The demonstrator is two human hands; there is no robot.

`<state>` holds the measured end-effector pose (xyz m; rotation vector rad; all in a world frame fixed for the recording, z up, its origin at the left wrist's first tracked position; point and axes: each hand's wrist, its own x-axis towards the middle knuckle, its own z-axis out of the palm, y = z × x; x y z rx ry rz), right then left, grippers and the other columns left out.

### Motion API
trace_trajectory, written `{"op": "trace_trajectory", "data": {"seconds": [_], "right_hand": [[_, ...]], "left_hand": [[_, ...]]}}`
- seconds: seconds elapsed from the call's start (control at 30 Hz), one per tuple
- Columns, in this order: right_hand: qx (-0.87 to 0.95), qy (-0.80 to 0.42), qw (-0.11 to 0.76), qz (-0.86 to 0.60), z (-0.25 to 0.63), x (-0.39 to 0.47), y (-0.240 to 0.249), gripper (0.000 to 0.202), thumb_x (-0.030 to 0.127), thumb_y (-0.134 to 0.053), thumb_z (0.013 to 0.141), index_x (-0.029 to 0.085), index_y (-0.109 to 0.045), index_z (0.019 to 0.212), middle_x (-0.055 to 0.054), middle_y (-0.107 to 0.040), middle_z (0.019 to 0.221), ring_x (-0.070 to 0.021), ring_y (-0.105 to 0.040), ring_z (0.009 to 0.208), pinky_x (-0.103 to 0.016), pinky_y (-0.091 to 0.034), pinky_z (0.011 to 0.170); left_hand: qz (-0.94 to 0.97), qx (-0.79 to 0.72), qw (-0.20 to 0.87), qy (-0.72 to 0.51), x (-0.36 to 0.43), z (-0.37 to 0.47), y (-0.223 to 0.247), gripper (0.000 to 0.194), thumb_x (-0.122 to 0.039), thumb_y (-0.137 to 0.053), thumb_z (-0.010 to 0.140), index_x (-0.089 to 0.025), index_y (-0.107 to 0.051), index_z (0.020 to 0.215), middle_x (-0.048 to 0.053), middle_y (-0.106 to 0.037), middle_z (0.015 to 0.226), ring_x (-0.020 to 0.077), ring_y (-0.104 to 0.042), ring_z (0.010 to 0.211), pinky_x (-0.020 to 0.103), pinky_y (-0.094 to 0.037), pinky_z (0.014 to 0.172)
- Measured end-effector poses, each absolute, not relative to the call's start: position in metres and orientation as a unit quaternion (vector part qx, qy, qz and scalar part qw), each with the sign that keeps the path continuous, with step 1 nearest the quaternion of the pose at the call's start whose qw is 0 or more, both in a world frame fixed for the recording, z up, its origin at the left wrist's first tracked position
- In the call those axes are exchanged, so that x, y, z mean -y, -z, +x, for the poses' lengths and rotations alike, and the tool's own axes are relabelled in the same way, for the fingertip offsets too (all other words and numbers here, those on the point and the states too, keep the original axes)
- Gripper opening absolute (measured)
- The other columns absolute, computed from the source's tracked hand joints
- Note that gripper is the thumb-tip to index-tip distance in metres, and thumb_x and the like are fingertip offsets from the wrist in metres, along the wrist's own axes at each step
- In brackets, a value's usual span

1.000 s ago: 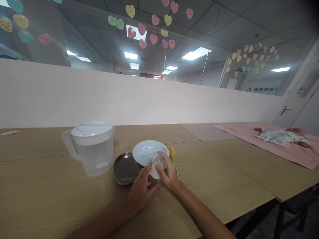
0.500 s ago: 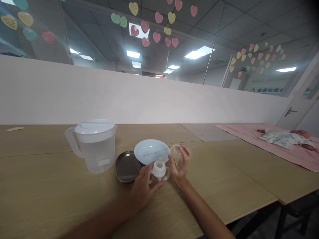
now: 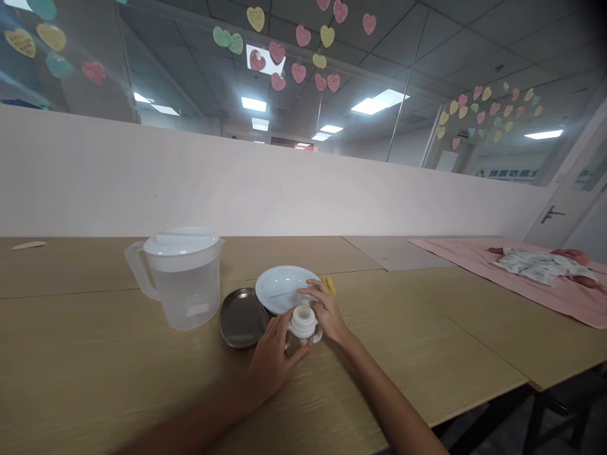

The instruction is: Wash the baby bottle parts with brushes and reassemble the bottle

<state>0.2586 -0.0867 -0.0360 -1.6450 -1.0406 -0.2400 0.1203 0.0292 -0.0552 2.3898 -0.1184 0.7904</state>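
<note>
My left hand [image 3: 274, 354] is closed round a baby bottle [image 3: 302, 323] with a white collar, side handles and a clear nipple, standing upright near the table's middle. Just behind the bottle, over the near right rim of a white bowl [image 3: 275, 279], is my right hand [image 3: 327, 309]. Its fingers are bent round a clear domed bottle cap [image 3: 303, 297], mostly hidden by them. Inside the bowl lies a thin rod. A shallow metal tray [image 3: 241, 319] sits left of the bottle, partly under the bowl's edge.
On the left stands a lidded plastic pitcher [image 3: 187, 284] with clear liquid. Something yellow [image 3: 331, 284] lies right of the bowl. A baby-sized figure [image 3: 531, 264] in patterned clothes rests on a pink cloth [image 3: 478, 268] at the right. A white wall [image 3: 284, 189] backs the table.
My right hand has moved left and slightly down with the clear cap, from beside the bowl to its near rim, uncovering the yellow thing. My left hand and the bottle stay in place.
</note>
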Motion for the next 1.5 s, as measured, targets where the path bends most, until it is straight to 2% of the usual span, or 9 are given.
{"op": "trace_trajectory", "data": {"seconds": [0.1, 0.2, 0.43, 0.63, 0.8, 0.97, 1.07, 1.27, 1.5], "right_hand": [[0.466, 0.074, 0.528, -0.706, 0.259, 0.088, 0.033, 0.034, 0.03, -0.036, 0.089, 0.024, -0.067, 0.101, -0.007, -0.052, 0.117, -0.0211, -0.048, 0.111, -0.042, -0.038, 0.094], [0.47, 0.079, 0.502, -0.722, 0.259, 0.088, 0.03, 0.039, 0.04, -0.033, 0.091, 0.023, -0.067, 0.1, -0.008, -0.056, 0.111, -0.0211, -0.049, 0.11, -0.04, -0.039, 0.092], [0.486, 0.188, 0.461, -0.719, 0.252, 0.094, 0.026, 0.047, 0.039, -0.025, 0.093, 0.02, -0.062, 0.07, -0.002, -0.06, 0.067, -0.0162, -0.054, 0.07, -0.037, -0.039, 0.078], [0.537, 0.257, 0.446, -0.668, 0.229, 0.093, 0.024, 0.033, 0.049, -0.045, 0.081, 0.018, -0.055, 0.085, -0.004, -0.055, 0.077, -0.0183, -0.05, 0.076, -0.034, -0.039, 0.071], [0.52, 0.253, 0.445, -0.684, 0.221, 0.087, 0.026, 0.023, 0.04, -0.058, 0.074, 0.02, -0.049, 0.08, -0.002, -0.05, 0.074, -0.0169, -0.049, 0.071, -0.03, -0.041, 0.064], [0.501, 0.241, 0.479, -0.679, 0.22, 0.091, 0.029, 0.052, 0.037, -0.064, 0.071, 0.02, -0.044, 0.116, -0.006, -0.059, 0.092, -0.0207, -0.057, 0.084, -0.036, -0.046, 0.076], [0.505, 0.202, 0.491, -0.68, 0.218, 0.092, 0.03, 0.06, 0.035, -0.062, 0.073, 0.021, -0.037, 0.126, -0.006, -0.061, 0.092, -0.0204, -0.059, 0.082, -0.036, -0.048, 0.076], [0.513, 0.154, 0.501, -0.68, 0.216, 0.093, 0.026, 0.057, 0.035, -0.058, 0.077, 0.022, -0.037, 0.128, -0.003, -0.063, 0.084, -0.0182, -0.059, 0.07, -0.034, -0.049, 0.069], [0.513, 0.055, 0.529, -0.674, 0.214, 0.096, 0.018, 0.046, 0.04, -0.055, 0.079, 0.025, -0.046, 0.121, -0.003, -0.064, 0.093, -0.0201, -0.06, 0.079, -0.036, -0.048, 0.072]], "left_hand": [[0.902, 0.047, 0.303, -0.304, -0.029, 0.121, 0.055, 0.06, -0.033, -0.062, 0.077, -0.022, -0.035, 0.13, 0.009, -0.055, 0.114, 0.0244, -0.052, 0.104, 0.038, -0.047, 0.084], [0.903, 0.048, 0.302, -0.303, -0.029, 0.121, 0.055, 0.06, -0.034, -0.061, 0.077, -0.021, -0.035, 0.13, 0.01, -0.055, 0.115, 0.0248, -0.051, 0.106, 0.038, -0.047, 0.084], [0.899, 0.052, 0.307, -0.307, -0.029, 0.119, 0.053, 0.061, -0.038, -0.06, 0.078, -0.023, -0.034, 0.131, 0.009, -0.056, 0.114, 0.024, -0.052, 0.103, 0.039, -0.047, 0.084], [0.891, 0.049, 0.33, -0.308, -0.028, 0.118, 0.051, 0.057, -0.037, -0.059, 0.078, -0.022, -0.038, 0.129, 0.009, -0.056, 0.113, 0.0235, -0.052, 0.103, 0.04, -0.047, 0.085], [0.888, 0.054, 0.356, -0.287, -0.028, 0.118, 0.048, 0.056, -0.038, -0.057, 0.079, -0.022, -0.039, 0.13, 0.008, -0.058, 0.108, 0.0219, -0.054, 0.095, 0.036, -0.05, 0.077], [0.88, 0.048, 0.38, -0.282, -0.029, 0.119, 0.051, 0.061, -0.039, -0.057, 0.08, -0.022, -0.034, 0.133, 0.009, -0.057, 0.11, 0.0212, -0.054, 0.092, 0.035, -0.05, 0.074], [0.875, 0.049, 0.39, -0.283, -0.028, 0.119, 0.051, 0.063, -0.039, -0.057, 0.08, -0.023, -0.032, 0.135, 0.009, -0.057, 0.11, 0.0198, -0.055, 0.088, 0.035, -0.05, 0.073], [0.868, 0.037, 0.41, -0.277, -0.027, 0.121, 0.052, 0.065, -0.042, -0.06, 0.077, -0.022, -0.034, 0.134, 0.01, -0.056, 0.112, 0.018, -0.057, 0.083, 0.033, -0.051, 0.069], [0.865, 0.042, 0.432, -0.253, -0.035, 0.125, 0.057, 0.071, -0.04, -0.062, 0.077, -0.021, -0.028, 0.137, 0.013, -0.046, 0.131, 0.0226, -0.053, 0.106, 0.036, -0.05, 0.079]]}}
